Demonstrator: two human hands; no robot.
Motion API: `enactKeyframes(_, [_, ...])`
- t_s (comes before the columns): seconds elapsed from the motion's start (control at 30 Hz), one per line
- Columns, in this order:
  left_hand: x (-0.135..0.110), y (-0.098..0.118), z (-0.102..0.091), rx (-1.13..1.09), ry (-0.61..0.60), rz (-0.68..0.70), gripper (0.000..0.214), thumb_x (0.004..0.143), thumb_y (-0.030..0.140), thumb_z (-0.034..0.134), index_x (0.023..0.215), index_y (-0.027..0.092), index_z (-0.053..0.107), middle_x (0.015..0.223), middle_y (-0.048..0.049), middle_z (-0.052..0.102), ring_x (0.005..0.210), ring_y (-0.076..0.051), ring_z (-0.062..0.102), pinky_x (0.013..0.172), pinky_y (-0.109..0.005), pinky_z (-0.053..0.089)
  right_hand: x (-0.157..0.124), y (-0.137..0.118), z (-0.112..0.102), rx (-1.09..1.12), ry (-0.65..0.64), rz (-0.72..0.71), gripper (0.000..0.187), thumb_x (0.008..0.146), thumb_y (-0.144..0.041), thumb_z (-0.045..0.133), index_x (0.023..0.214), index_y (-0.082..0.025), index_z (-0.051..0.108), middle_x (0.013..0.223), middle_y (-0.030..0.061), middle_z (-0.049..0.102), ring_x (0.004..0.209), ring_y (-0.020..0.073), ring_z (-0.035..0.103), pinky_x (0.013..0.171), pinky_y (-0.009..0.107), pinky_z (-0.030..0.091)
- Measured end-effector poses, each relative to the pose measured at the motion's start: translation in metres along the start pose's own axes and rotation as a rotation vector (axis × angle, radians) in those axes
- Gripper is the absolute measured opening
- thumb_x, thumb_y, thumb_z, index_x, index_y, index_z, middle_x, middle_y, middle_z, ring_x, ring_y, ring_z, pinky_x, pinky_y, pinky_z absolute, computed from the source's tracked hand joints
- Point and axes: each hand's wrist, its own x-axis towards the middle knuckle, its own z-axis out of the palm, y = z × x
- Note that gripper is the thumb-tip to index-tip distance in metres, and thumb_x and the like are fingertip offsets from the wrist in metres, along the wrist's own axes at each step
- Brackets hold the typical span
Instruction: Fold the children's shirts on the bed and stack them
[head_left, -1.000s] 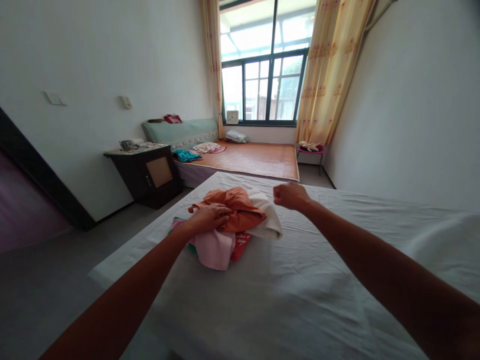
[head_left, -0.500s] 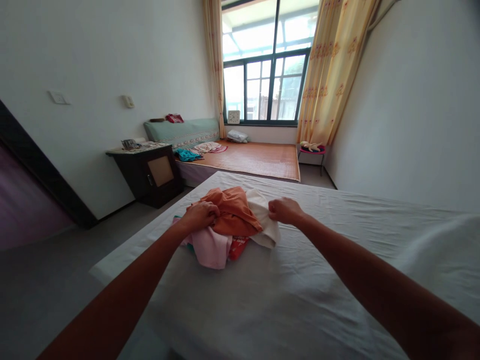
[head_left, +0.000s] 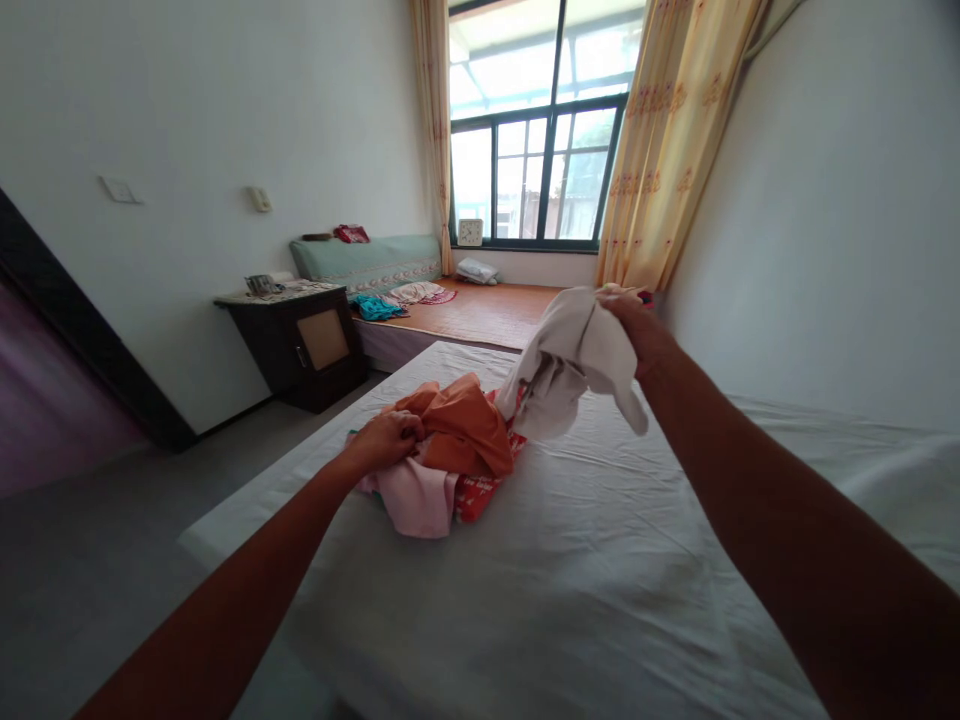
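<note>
Raised over the bed, my right hand (head_left: pixel 637 325) is closed on an off-white garment (head_left: pixel 574 350). The cloth hangs in folds, its lower left end still touching the pile. My left hand (head_left: pixel 390 437) rests on the pile with curled fingers, pinching the edge of an orange garment (head_left: pixel 469 425). A pink garment (head_left: pixel 416 498) lies below that hand, towards me. Red cloth with white print (head_left: pixel 476 495) shows from under the orange one. A sliver of green cloth shows at the pile's left edge.
The pile lies on a bed with a white sheet (head_left: pixel 600 570). Beyond it stands a second bed with a brown mat (head_left: pixel 480 310), with a teal cloth (head_left: pixel 377 307) on it. A dark cabinet (head_left: pixel 322 350) stands at the left, and a window (head_left: pixel 540 170) is behind.
My right hand has lifted the off-white garment up and to the right, out of the pile, uncovering more red cloth. My left hand has shifted slightly left on the pile.
</note>
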Motion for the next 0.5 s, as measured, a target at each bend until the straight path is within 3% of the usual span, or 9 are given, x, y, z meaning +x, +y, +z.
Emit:
enactKeyframes(0.1, [0.001,0.008,-0.002,0.058,-0.012,-0.008,0.018,0.067,0.018,0.052,0.073,0.024,0.068,0.081,0.0007,0.069,0.081,-0.019,0.061,0.071,-0.026,0.045,-0.007,0.002,0.013,-0.116,-0.080,0.132,0.031,0.077,-0.045,0.056,0.061,-0.018,0.061,0.046,-0.0051,0.053,0.050,0.0095,0.053,0.047,0.016,0.042])
enactKeyframes(0.2, [0.000,0.022,-0.005,0.106,0.011,-0.027,0.016,0.071,0.018,0.052,0.073,0.023,0.068,0.086,-0.0012,0.069,0.086,-0.021,0.062,0.078,-0.030,0.046,-0.006,-0.006,0.020,0.066,-0.053,0.182,0.024,0.072,-0.040,0.064,0.063,-0.019,0.055,0.048,-0.0041,0.054,0.045,0.0089,0.051,0.039,0.017,0.035])
enactKeyframes(0.3, [0.003,0.047,-0.003,0.053,0.183,0.079,0.028,0.077,0.023,0.055,0.101,0.024,0.067,0.113,-0.0051,0.064,0.109,-0.024,0.056,0.096,-0.036,0.042,0.002,-0.025,0.022,0.370,0.023,0.122,0.026,0.073,-0.040,0.063,0.064,-0.021,0.049,0.051,-0.0043,0.053,0.042,0.0084,0.046,0.039,0.019,0.038])
enactKeyframes(0.4, [0.012,0.085,0.000,-0.103,0.354,0.216,0.059,0.075,0.031,0.064,0.131,0.023,0.050,0.136,-0.0094,0.049,0.127,-0.028,0.042,0.107,-0.040,0.034,0.011,-0.040,0.023,0.456,0.000,0.136,0.026,0.075,-0.038,0.062,0.062,-0.021,0.046,0.047,-0.0056,0.046,0.040,0.0087,0.044,0.040,0.021,0.042])
enactKeyframes(0.5, [0.026,0.118,-0.003,-0.376,0.302,0.213,0.045,0.077,0.037,0.062,0.119,0.020,0.058,0.116,-0.0085,0.062,0.113,-0.029,0.054,0.097,-0.041,0.044,0.023,-0.037,0.024,0.525,0.035,0.152,0.023,0.078,-0.036,0.060,0.064,-0.022,0.047,0.048,-0.0054,0.046,0.045,0.0114,0.050,0.045,0.024,0.048])
